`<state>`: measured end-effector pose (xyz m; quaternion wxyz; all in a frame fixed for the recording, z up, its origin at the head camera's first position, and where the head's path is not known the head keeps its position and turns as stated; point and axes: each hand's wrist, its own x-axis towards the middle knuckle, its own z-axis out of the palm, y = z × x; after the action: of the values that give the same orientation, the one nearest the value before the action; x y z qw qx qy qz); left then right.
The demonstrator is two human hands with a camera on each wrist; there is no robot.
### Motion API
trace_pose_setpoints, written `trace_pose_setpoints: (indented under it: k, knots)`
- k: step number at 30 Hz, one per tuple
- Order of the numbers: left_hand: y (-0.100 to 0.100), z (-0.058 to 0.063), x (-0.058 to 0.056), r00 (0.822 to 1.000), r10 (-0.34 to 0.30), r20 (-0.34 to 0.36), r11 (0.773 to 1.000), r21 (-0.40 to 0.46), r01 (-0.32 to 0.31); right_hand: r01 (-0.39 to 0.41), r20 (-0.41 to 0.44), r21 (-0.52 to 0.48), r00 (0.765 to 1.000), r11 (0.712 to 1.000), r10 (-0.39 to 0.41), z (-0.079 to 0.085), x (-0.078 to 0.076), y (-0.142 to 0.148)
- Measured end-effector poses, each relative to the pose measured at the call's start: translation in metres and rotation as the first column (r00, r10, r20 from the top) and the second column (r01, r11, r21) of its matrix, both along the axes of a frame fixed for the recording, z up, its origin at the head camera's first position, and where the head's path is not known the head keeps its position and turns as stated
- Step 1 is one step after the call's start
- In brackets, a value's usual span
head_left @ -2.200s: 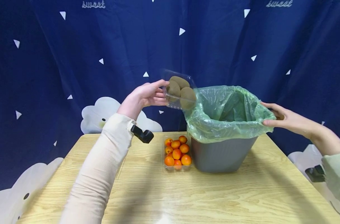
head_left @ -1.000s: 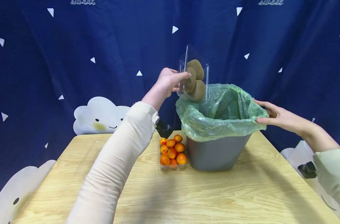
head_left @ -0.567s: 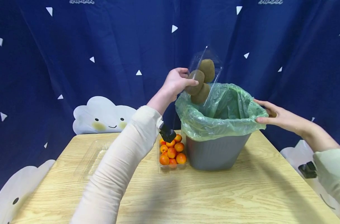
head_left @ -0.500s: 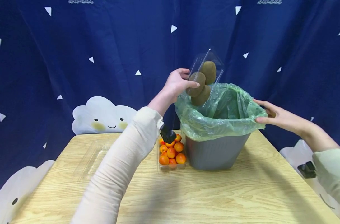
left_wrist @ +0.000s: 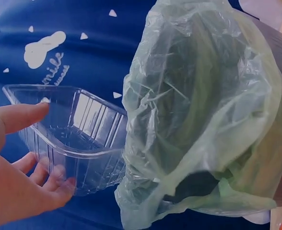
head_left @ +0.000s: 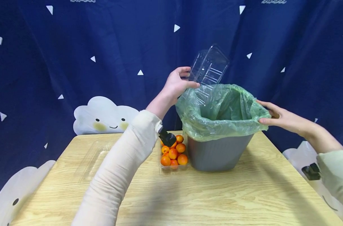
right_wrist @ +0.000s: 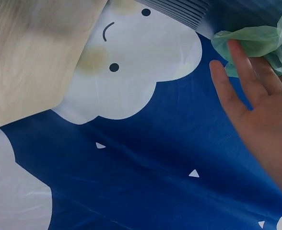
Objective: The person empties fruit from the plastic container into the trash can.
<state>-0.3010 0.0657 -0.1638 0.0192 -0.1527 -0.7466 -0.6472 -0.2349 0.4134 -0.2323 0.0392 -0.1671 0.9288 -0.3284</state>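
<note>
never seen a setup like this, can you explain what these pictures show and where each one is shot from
There's no robot here, just a person's two bare hands. The pictures showing both hands come from a camera worn on the head; the other two come from one on each wrist. The left hand holds a clear tray, tilted and with nothing visible inside, by the left side of the bin. The right hand rests against the green bag lining that bin. Also on the table are a clear box of orange fruit and, farther left, another clear plastic container.
</note>
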Motion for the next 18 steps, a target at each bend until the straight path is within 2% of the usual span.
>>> trace_pose_setpoints:
  k: [5, 10, 15, 18]
  knots:
    - [-0.010, -0.004, 0.002, 1.000, 0.005, -0.017, 0.998, 0.061, -0.004, -0.003, 0.006, -0.002, 1.000, 1.000, 0.003, 0.001, 0.000, 0.001]
    - [-0.023, -0.008, 0.001, 1.000, -0.029, 0.005, 0.987, 0.156, 0.028, 0.005, 0.002, 0.008, 1.000, 1.000, -0.005, 0.000, 0.001, 0.005]
    - [-0.038, -0.012, 0.003, 0.997, -0.051, 0.049, 0.960, 0.279, 0.035, 0.004, -0.001, 0.012, 1.000, 1.000, -0.004, 0.000, 0.002, 0.006]
    - [-0.045, -0.014, 0.006, 0.995, -0.071, 0.069, 0.934, 0.355, 0.042, 0.002, -0.005, 0.009, 1.000, 1.000, -0.002, 0.000, 0.003, 0.007]
